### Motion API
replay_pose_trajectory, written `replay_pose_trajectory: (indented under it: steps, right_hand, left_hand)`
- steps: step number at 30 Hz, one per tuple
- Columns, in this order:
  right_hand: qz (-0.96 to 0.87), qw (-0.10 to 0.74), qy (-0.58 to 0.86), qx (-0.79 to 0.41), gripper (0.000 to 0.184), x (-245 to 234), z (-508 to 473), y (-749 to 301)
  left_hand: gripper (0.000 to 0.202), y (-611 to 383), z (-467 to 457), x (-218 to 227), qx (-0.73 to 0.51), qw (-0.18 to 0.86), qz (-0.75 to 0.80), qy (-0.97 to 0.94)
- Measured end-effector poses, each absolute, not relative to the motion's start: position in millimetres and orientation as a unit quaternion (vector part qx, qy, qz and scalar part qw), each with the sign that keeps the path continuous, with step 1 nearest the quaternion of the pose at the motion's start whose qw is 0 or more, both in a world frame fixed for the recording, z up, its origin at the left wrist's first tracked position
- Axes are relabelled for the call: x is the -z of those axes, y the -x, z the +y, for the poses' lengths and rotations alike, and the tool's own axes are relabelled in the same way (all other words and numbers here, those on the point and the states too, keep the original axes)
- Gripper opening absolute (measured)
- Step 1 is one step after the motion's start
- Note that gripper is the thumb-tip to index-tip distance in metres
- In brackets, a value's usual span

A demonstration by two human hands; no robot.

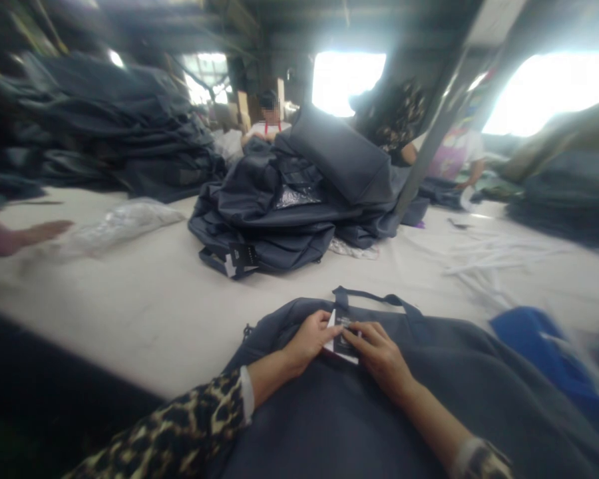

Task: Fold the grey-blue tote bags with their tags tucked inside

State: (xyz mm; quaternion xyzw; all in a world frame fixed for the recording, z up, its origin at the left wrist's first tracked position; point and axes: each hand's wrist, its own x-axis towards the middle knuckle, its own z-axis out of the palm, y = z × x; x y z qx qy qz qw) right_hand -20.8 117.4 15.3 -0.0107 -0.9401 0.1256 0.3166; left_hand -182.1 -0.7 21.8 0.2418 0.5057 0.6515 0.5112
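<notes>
A dark blue-grey bag point(289, 419) with a carrying strap point(369, 293) lies flat in front of me. Above its upper part, a black and white hang tag point(343, 338) is between my two hands. My left hand point(312, 339) pinches the tag's left side with thumb and fingers. From the other side, my right hand point(382, 356) has its fingers closed on the tag's right part. Some of the tag is covered by my fingers, and how it is fixed to the bag is hidden.
More dark bags point(274, 199) are heaped ahead on the white table point(219, 319), with clear plastic point(124, 223) to their left. A blue bin point(544, 352) and white strips point(494, 256) lie right. A metal post point(439, 113) rises behind. Another person's hand point(44, 231) reaches in from the left.
</notes>
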Motion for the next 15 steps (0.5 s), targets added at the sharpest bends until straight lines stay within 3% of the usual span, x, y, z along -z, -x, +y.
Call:
replay_pose_trajectory:
  steps: [3, 8, 12, 15]
  right_hand:
    - [-0.951, 0.266, 0.008, -0.159, 0.053, -18.1, 111.6, 22.7]
    - [-0.957, 0.079, 0.059, -0.275, 0.047, -64.8, 143.1, 20.6]
    - [-0.949, 0.041, 0.216, -0.226, 0.033, -87.6, 201.8, 34.7]
    - [-0.947, 0.006, 0.281, -0.155, 0.044, -76.6, 237.2, 54.1]
  left_hand:
    - [0.055, 182.2, -0.9, -19.0, -0.654, 0.504, 0.508, -0.246]
    - [0.048, 178.5, -2.5, -14.5, -0.650, 0.503, 0.505, -0.262]
    - [0.043, 175.6, -3.6, -11.1, -0.650, 0.494, 0.505, -0.280]
    - [0.041, 175.7, -3.1, -7.5, -0.651, 0.483, 0.507, -0.294]
